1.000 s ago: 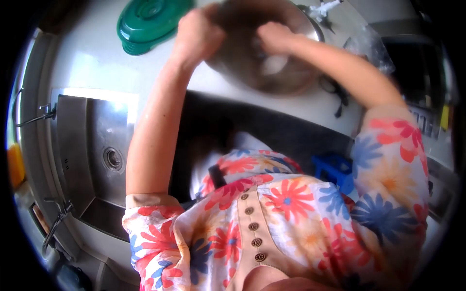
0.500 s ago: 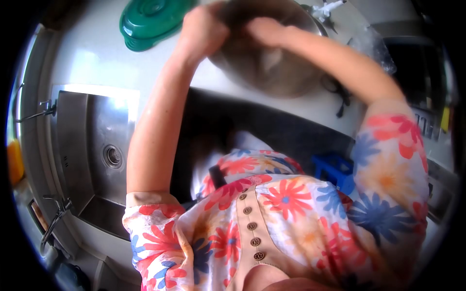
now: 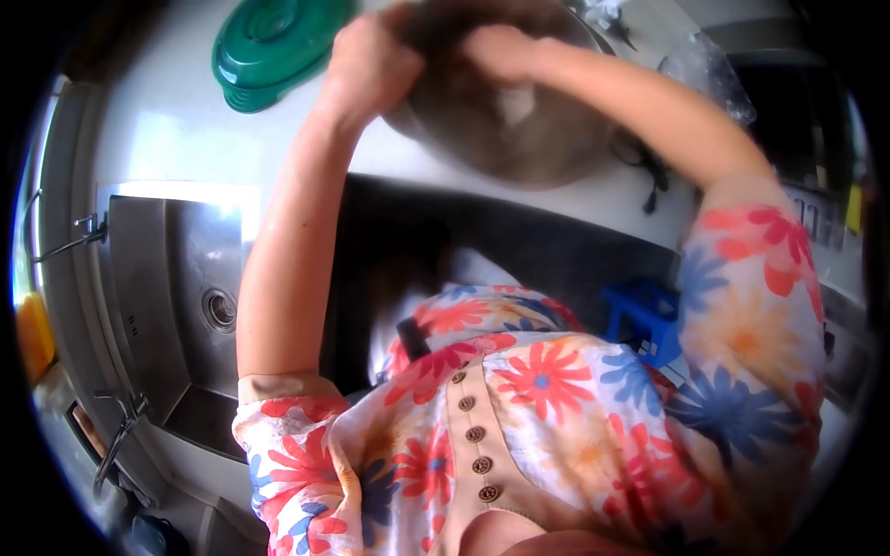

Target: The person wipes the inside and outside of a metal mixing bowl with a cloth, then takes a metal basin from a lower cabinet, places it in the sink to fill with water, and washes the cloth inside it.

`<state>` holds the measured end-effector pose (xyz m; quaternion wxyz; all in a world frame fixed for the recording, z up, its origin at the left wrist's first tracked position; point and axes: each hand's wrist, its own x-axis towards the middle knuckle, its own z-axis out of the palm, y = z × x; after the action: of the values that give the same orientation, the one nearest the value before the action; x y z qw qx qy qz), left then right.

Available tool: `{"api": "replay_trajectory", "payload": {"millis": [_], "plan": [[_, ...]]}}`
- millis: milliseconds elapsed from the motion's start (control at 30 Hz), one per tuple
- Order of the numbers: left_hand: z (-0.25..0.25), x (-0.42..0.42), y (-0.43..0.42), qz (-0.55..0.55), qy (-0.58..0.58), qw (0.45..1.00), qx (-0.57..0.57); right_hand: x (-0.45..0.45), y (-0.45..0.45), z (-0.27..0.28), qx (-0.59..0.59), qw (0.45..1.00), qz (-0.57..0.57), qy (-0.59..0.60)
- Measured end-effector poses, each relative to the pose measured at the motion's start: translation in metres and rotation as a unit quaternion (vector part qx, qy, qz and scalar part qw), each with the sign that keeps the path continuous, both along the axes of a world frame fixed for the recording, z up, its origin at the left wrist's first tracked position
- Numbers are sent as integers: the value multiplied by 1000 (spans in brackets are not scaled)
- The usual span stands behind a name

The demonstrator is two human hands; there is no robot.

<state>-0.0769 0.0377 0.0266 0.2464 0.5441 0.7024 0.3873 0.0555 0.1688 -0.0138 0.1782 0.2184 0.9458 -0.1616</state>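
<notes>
A large steel bowl (image 3: 547,153) sits near the counter's front edge, its inside blurred and dark at the far end. My left hand (image 3: 378,60) is closed at the bowl's left rim, with its fingertips out of sight. Over the bowl's inside is my right hand (image 3: 499,54), its fingers curled down and closed; what they hold, if anything, is hidden in shadow. A pale patch (image 3: 514,100) shows in the bowl below the right hand, too smeared to name.
A green oval lid (image 3: 283,56) lies left of the bowl. Clear plastic wrapping (image 3: 709,74) and a black cable (image 3: 649,171) are at its right. A steel sink (image 3: 190,306) is at left, and a blue plastic stool (image 3: 640,320) stands below the counter.
The view has shifted slightly, so the sink sits lower in the picture. Both hands stay at the bowl, the left a little further left in view.
</notes>
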Motion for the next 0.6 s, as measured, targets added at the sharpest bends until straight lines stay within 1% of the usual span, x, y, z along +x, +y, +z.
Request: {"api": "replay_trajectory", "payload": {"millis": [67, 133, 167, 233, 333, 367, 400, 467, 533, 567, 600], "plan": [[0, -1, -2, 6, -14, 1000, -5, 3, 3, -8, 31, 999, -10, -19], [-5, -1, -1, 18, -34, 999, 5, 1, 2, -1, 80, 989, 6, -121], [-6, -1, -1, 20, -69, 997, 10, 1, 0, 1, 103, 980, 15, -172], [-11, 0, 0, 25, -138, 990, 17, 11, -5, 0, 100, 971, 40, -214], [-7, 4, -2, 46, -131, 990, -1, 24, -24, 8, 78, 956, 43, -281], [-13, 1, -1, 49, -110, 993, 6, 26, -29, 10, 62, 958, 90, -267], [-24, -2, 3, 52, -90, 995, 13, 22, -38, 6, 17, 941, 76, -330], [-27, -2, 4, 53, -68, 996, 21, 32, -52, -18, 20, 955, 170, -244], [-22, 2, 1, 50, -64, 996, 24, 21, -64, -14, -39, 965, 139, -219], [-22, 2, 1, 47, -68, 996, 28, 24, -67, -25, -79, 993, 58, -62], [-26, 1, 1, 44, -72, 996, 33, 17, -72, -25, -98, 995, 5, -7]]}}
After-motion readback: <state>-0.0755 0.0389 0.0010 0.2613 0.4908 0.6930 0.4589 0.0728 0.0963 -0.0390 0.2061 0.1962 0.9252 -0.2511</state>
